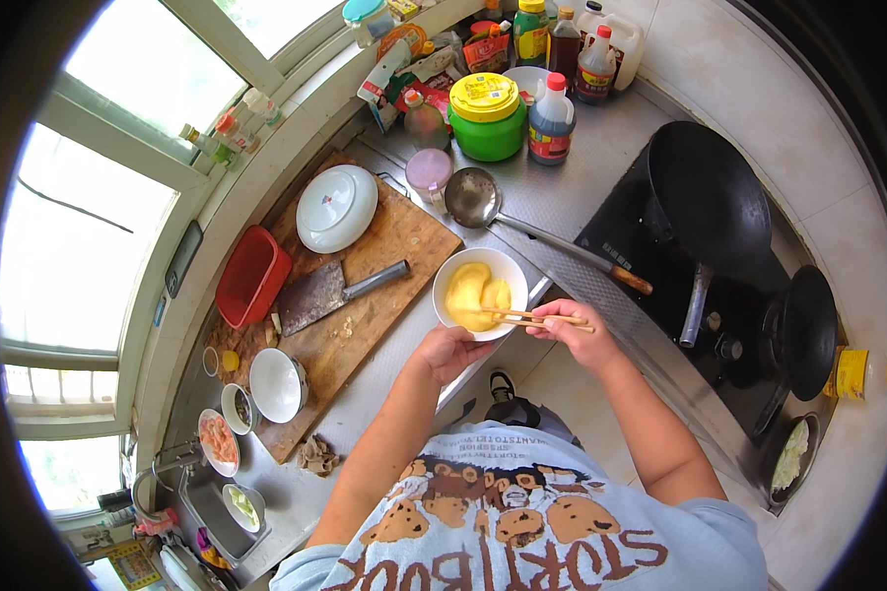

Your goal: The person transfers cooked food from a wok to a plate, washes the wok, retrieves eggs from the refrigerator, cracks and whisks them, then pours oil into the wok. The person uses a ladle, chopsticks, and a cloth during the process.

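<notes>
My left hand (454, 353) grips the near rim of a white bowl (516, 275), which is tilted a little towards me at the counter's edge. Inside the bowl lies yellow beaten egg (470, 295). A pair of wooden chopsticks (539, 320) is held in my right hand (573, 334), their tips dipped in the egg. Left of the bowl, a cleaver (318, 295) lies on a wooden cutting board (384, 325), beside an overturned white plate (337, 208). Beyond the bowl rests a metal ladle (473, 198) with a wooden-ended handle.
A black wok (709, 199) and a smaller black pan (808, 332) sit on the cooktop (636, 221) at right. A red plastic basin (253, 277), an empty white bowl (275, 384) and a bowl of raw meat (218, 443) stand at left. Bottles and a green jar (488, 129) crowd the back.
</notes>
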The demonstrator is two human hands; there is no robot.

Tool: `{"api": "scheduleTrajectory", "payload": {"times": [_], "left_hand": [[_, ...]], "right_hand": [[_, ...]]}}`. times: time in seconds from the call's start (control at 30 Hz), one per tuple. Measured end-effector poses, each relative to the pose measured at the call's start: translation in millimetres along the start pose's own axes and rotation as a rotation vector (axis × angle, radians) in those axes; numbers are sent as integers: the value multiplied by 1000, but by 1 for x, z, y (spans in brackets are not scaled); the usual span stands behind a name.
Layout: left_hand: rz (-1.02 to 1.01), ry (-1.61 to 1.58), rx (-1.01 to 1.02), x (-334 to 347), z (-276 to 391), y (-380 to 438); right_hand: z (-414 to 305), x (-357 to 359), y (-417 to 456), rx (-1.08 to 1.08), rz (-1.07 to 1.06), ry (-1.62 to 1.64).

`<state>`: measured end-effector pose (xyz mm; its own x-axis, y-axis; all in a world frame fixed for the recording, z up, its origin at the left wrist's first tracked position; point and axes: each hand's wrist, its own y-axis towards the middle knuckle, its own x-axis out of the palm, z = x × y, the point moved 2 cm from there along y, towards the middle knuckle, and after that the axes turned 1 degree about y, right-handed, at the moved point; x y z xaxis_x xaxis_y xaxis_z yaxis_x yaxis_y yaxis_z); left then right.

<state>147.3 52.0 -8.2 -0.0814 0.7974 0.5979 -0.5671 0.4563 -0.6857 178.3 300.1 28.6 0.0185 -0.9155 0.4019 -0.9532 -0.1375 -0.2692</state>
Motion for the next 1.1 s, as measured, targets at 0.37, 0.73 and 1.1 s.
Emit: {"api": "scheduleTrajectory", "payload": {"times": [0.37,0.73,1.1], "left_hand": [[-108,-14,-7,-3,-4,4],[7,50,-39,-13,-6,14],[48,13,-19,-11,-10,5]], "right_hand": [[6,2,-2,1,-98,-136],[27,-7,3,30,-42,45],[55,8,13,29,245,370]]}}
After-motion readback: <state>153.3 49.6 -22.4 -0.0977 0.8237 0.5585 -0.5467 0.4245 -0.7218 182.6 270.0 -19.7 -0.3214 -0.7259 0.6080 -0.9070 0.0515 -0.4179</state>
